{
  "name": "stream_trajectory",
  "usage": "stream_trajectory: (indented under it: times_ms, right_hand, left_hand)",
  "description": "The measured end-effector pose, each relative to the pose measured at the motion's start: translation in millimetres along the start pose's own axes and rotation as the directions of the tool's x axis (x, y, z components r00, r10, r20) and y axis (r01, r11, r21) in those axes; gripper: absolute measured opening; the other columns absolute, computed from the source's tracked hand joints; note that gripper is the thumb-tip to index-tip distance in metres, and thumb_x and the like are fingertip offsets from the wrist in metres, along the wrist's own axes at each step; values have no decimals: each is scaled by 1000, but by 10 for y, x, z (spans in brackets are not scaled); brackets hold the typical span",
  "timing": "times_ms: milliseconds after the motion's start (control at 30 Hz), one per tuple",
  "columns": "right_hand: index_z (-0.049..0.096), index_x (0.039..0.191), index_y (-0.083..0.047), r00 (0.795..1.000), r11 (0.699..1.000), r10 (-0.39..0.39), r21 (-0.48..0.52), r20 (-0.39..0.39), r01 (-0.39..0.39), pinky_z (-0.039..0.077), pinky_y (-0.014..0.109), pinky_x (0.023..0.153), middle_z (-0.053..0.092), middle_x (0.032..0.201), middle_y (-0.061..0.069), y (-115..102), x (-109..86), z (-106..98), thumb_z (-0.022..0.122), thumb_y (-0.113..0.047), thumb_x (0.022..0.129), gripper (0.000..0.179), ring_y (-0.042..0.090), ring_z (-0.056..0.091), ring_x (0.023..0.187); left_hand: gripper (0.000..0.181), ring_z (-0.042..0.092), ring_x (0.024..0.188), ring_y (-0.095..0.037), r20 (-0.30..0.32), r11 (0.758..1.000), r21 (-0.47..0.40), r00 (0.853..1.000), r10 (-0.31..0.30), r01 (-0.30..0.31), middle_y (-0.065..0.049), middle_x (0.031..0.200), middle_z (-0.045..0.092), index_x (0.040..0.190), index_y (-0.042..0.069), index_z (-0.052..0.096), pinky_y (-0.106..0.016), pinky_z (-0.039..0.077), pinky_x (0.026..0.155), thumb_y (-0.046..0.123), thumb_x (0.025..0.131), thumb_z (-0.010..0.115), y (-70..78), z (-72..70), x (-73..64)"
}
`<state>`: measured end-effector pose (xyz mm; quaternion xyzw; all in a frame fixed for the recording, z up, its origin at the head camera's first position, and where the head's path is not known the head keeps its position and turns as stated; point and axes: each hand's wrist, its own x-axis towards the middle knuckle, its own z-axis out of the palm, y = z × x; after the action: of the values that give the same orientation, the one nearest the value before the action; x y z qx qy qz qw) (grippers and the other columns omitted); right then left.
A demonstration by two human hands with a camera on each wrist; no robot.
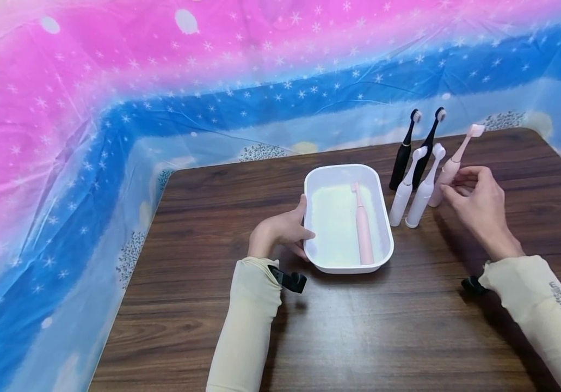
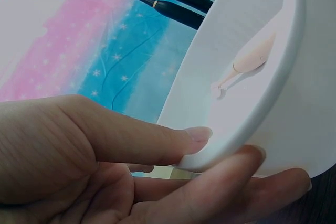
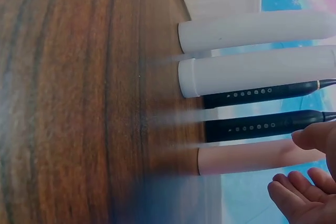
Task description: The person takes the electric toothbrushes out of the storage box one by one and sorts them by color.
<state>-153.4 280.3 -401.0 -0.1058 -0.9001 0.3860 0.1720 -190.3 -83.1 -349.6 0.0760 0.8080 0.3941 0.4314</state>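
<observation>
My left hand (image 1: pixel 282 231) grips the left rim of a white plastic box (image 1: pixel 331 256), thumb over the rim and fingers under the outside. Inside the box lies a pink electric toothbrush (image 1: pixel 364 234), its head toward the far end. My right hand (image 1: pixel 481 204) has thumb and fingers at the handle of a second pink electric toothbrush (image 1: pixel 449 173), which stands upright at the right end of a group. Two white electric toothbrushes (image 1: pixel 401 201) stand beside it, between it and the box. Behind them stand two black electric toothbrushes (image 1: pixel 400 160).
Everything is on a dark wood-grain table (image 1: pixel 202 234). A pink and blue patterned cloth (image 1: pixel 241 81) hangs behind the table and along its left side. The standing brushes are close together, just right of the box.
</observation>
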Motion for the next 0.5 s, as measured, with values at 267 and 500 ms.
stream_trajectory:
  times_ms: [267,500]
  right_hand:
    - [44,129,1,1000,1000,0,-13,-12,-1,50,25,96,55,124,19,5,-71,-66,63,-32,91,54,31,59,115]
    - [47,126,-1,999,1000,-13,-12,-38,13,45,2,87,56,113,7,-35,-168,-111,65,-30,90,50,32,61,111]
  left_hand:
    - [91,68,70,-28,-3,1000,-3,1000,0,0,-23,148,27,148,32,-27,-52,57,84,7,100,47,-7,4,15]
    - [92,68,69,-28,-5,1000,-7,1000,-3,3,-25,140,35,148,31,-26,-51,57,84,7,99,48,-6,8,21]
